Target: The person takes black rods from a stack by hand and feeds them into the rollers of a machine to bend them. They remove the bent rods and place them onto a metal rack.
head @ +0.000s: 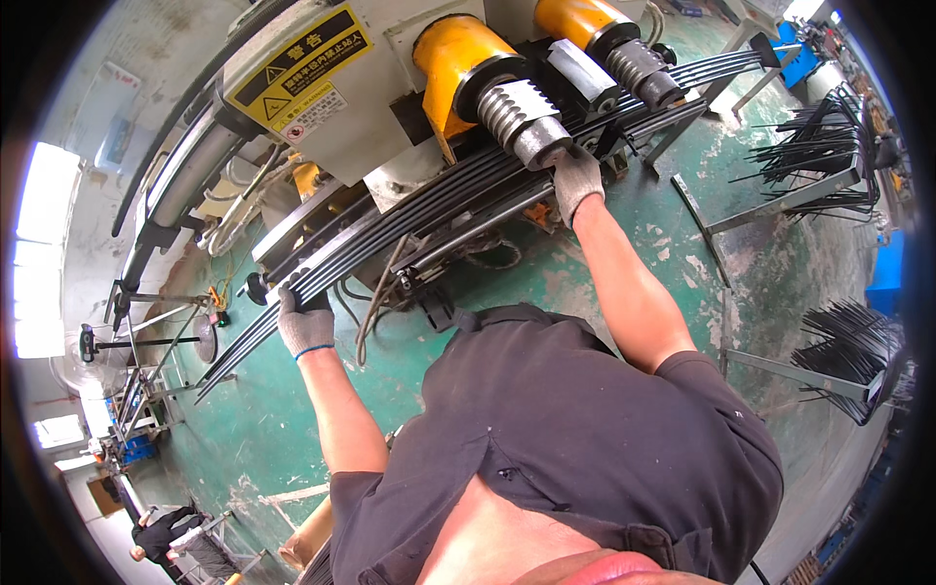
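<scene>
Several long dark metal rods (402, 221) lie side by side across a tube-bending machine (373, 80). My left hand (306, 327), in a knit work glove with dark fingertips, grips them near their left end. My right hand (579, 184), also gloved, is up against the rods just below a grooved steel bending die (523, 117). Its fingers are partly hidden by the die, so their grip cannot be made out. Above that die is an orange-yellow housing (464, 66). A second grooved die (643, 69) stands farther right, with the rods running on beneath it.
Warning labels (300, 66) mark the machine's side. A steel bar (490, 223) runs along its front, and a looped cable (376, 314) hangs below. Racks of bent black rods (819, 157) (848, 351) stand at right. Another person (164, 530) is far off, lower left.
</scene>
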`<move>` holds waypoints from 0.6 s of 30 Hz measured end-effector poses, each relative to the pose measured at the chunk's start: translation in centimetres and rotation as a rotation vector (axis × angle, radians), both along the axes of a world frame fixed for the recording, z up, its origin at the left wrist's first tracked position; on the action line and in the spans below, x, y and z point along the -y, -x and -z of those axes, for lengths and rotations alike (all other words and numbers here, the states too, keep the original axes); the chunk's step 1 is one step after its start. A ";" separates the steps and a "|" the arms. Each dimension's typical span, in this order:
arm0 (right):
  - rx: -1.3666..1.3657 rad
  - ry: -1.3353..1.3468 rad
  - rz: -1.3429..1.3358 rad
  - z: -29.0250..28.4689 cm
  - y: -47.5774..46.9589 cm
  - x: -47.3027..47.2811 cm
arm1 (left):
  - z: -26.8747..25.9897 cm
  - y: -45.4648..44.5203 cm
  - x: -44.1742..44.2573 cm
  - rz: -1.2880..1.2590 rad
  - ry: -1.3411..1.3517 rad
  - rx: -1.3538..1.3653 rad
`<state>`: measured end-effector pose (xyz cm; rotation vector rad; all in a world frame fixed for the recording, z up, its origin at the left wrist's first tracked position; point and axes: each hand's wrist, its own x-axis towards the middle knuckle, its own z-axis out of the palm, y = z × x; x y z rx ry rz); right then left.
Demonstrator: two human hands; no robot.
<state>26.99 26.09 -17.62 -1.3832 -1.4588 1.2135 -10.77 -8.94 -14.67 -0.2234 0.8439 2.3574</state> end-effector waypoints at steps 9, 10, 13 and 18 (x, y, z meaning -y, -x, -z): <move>-0.527 0.120 0.339 -2.0 -5.6 3.5 | 0.3 -8.7 -8.3 0.084 -0.012 0.069; -0.499 0.145 0.319 -1.3 -7.4 3.3 | 0.3 -9.4 -8.6 0.177 -0.094 0.043; -0.448 0.265 0.356 1.6 -12.0 3.1 | -0.1 -9.4 -8.1 0.179 -0.107 0.017; -0.273 0.388 0.357 6.8 -17.6 5.7 | -1.0 -6.0 -4.2 -0.082 -0.035 0.016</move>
